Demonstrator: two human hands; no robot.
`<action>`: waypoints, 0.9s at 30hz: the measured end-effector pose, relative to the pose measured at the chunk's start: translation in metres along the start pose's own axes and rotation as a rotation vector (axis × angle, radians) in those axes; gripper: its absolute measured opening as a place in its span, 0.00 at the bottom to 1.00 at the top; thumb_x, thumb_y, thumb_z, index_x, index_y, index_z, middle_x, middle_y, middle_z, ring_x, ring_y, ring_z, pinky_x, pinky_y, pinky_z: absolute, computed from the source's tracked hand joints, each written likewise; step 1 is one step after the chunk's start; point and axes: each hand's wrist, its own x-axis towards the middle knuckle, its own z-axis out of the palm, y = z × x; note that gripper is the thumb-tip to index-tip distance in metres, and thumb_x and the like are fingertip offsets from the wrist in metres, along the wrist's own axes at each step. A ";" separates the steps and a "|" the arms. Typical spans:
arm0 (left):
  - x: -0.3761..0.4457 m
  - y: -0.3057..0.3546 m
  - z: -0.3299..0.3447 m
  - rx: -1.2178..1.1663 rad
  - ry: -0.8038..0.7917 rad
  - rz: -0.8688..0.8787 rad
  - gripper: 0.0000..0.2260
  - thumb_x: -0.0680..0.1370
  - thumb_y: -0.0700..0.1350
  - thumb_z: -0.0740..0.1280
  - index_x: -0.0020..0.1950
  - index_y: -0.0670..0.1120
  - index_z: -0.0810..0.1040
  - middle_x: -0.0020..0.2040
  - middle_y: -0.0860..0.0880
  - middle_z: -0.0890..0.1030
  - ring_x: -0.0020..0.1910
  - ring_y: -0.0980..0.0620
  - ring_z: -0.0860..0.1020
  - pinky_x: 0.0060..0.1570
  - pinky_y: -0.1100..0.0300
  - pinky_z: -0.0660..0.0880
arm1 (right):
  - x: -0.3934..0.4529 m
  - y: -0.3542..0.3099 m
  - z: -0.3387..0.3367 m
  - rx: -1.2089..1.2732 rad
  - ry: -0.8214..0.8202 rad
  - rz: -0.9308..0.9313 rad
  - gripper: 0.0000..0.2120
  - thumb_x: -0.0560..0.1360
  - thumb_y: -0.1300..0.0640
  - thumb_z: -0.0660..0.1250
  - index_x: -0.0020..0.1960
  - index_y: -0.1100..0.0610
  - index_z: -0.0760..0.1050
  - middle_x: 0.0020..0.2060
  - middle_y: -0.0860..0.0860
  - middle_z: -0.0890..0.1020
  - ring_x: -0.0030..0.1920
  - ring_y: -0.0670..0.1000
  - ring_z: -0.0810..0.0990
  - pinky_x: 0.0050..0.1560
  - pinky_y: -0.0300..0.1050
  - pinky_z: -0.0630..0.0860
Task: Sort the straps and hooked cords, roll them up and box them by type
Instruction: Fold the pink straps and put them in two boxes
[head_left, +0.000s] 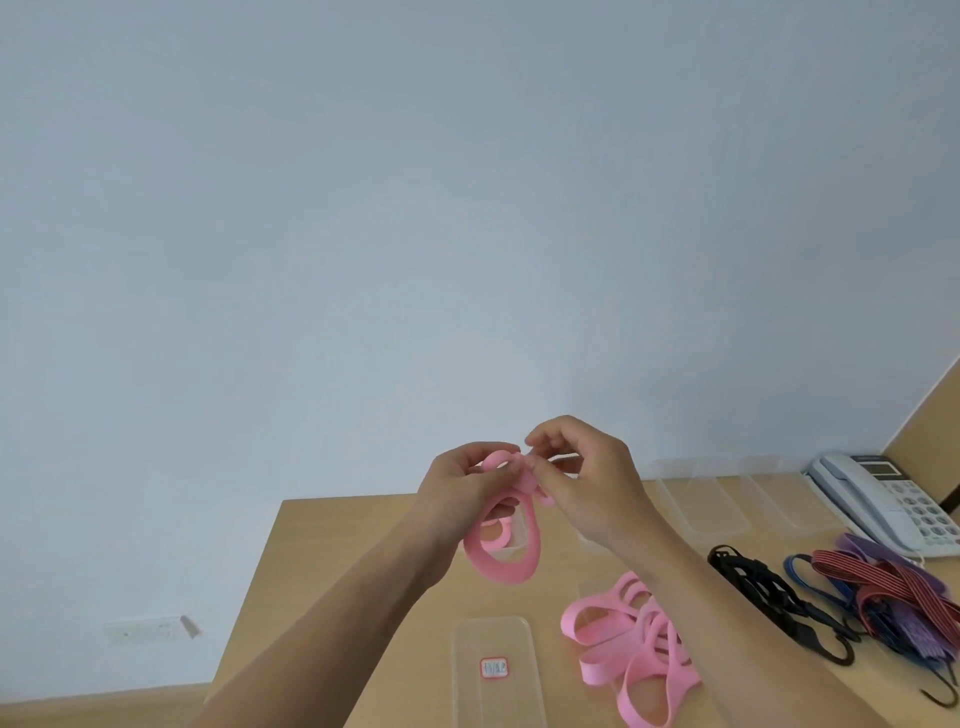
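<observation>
Wooden table (332, 561), pale wall behind.
I see my left hand (460, 491) and right hand (582, 478) both pinching one looped pink strap (506, 561) above it.

There is one view only, from a wide-angle camera on the person's head, facing forward and tilted only slightly down, so the pale wall (363, 208) fills the upper two thirds and the wooden surface (322, 561) lies along the bottom and lower right. It sits close above the forearms, which rise from the bottom edge to the left hand (467, 486) and right hand (587, 467) at centre. The wide lens bends the surface's edges.
</observation>
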 end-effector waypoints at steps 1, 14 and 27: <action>0.000 0.000 -0.002 0.002 -0.001 0.003 0.09 0.81 0.43 0.71 0.59 0.44 0.82 0.49 0.41 0.87 0.47 0.45 0.84 0.59 0.46 0.81 | 0.001 0.000 0.001 -0.018 -0.012 0.042 0.07 0.75 0.61 0.72 0.49 0.50 0.80 0.40 0.44 0.82 0.43 0.45 0.83 0.44 0.40 0.81; -0.009 -0.016 -0.041 0.048 -0.195 -0.157 0.13 0.82 0.54 0.68 0.63 0.49 0.80 0.60 0.44 0.83 0.57 0.41 0.84 0.55 0.41 0.82 | -0.001 -0.002 0.034 -0.064 -0.146 0.197 0.05 0.78 0.57 0.70 0.51 0.50 0.82 0.41 0.42 0.85 0.41 0.41 0.82 0.46 0.41 0.78; 0.001 -0.051 -0.063 -0.160 -0.184 -0.267 0.16 0.80 0.51 0.69 0.64 0.43 0.82 0.65 0.34 0.78 0.57 0.39 0.84 0.50 0.53 0.83 | -0.019 0.012 0.075 -0.264 -0.062 0.118 0.12 0.75 0.60 0.72 0.46 0.43 0.78 0.45 0.38 0.76 0.47 0.45 0.81 0.48 0.39 0.78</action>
